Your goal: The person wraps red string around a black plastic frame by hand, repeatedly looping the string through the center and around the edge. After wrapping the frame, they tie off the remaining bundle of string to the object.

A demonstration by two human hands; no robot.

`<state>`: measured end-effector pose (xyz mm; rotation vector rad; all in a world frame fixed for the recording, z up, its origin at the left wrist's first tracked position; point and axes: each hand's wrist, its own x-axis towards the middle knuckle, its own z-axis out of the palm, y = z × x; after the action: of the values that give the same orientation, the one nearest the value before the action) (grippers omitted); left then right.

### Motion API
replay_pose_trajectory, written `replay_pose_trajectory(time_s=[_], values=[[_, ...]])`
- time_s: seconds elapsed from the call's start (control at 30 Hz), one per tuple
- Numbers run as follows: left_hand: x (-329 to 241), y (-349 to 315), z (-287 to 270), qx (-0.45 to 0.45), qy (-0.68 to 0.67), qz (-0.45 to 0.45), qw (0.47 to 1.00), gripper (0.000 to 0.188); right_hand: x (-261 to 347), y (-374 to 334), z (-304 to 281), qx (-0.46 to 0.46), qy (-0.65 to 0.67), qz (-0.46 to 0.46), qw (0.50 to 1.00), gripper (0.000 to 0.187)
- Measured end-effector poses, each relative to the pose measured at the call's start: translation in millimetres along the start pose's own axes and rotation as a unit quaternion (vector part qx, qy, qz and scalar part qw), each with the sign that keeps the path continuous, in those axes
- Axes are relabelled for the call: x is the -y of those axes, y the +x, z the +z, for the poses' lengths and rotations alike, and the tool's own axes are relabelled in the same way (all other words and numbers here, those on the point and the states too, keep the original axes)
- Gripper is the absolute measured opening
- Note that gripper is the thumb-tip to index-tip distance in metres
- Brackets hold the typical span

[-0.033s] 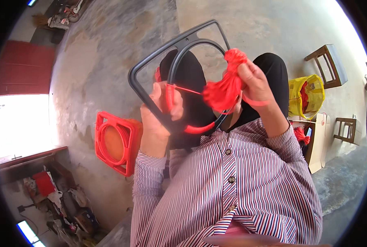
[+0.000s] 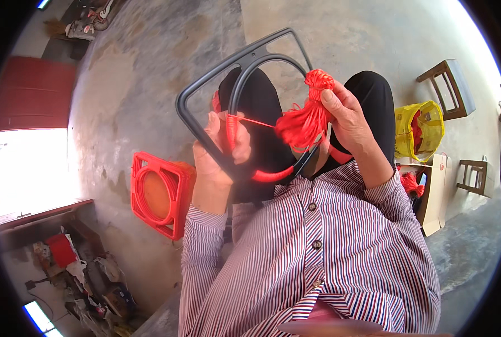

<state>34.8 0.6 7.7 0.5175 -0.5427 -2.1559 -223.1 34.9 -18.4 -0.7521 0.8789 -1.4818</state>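
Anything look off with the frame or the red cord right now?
Nothing stands out. The left hand grips the dark frame, the right hand holds the red cord bundle, and one strand runs taut between them.

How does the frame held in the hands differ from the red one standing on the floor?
The held frame is dark grey, with only part of its inner ring wrapped in red cord; the floor frame is red all over. The held frame is gripped by the left hand over the lap, while the floor frame stands untouched on the concrete. The right hand holds a red cord bundle beside the held frame only. Both are rounded squares enclosing a ring.
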Motion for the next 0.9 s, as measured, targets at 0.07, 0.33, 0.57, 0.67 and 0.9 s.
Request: replay_pose_trajectory(time_s=[0.07, 0.33, 0.57, 0.67, 0.9], values=[[1.3, -1.8, -5.9, -0.023, -0.006, -0.016, 1.000, 0.043, -2.7, -0.8, 0.8, -0.014, -0.024, -0.007, 1.000, 0.039], [2.3, -6.0, 3.4, -0.123, 0.015, -0.018, 0.992, 0.033, -12.7, 6.6, -7.5, -0.048, -0.166, -0.059, 0.983, 0.034], [-3.8, -11.0, 12.7, -0.019, 0.017, -0.047, 0.999, 0.041, -40.1, 10.2, -9.1, 0.067, -0.686, -0.113, 0.716, 0.043], [2.1, -8.4, 14.3, -0.038, 0.115, 0.003, 0.993, 0.045, -45.7, 12.7, 2.9, 0.068, -0.690, -0.187, 0.696, 0.038], [15.8, -15.1, 33.2, -0.075, 0.115, 0.054, 0.989, 0.044, -6.9, 39.7, 43.9, 0.061, -0.445, -0.109, 0.887, 0.038]])
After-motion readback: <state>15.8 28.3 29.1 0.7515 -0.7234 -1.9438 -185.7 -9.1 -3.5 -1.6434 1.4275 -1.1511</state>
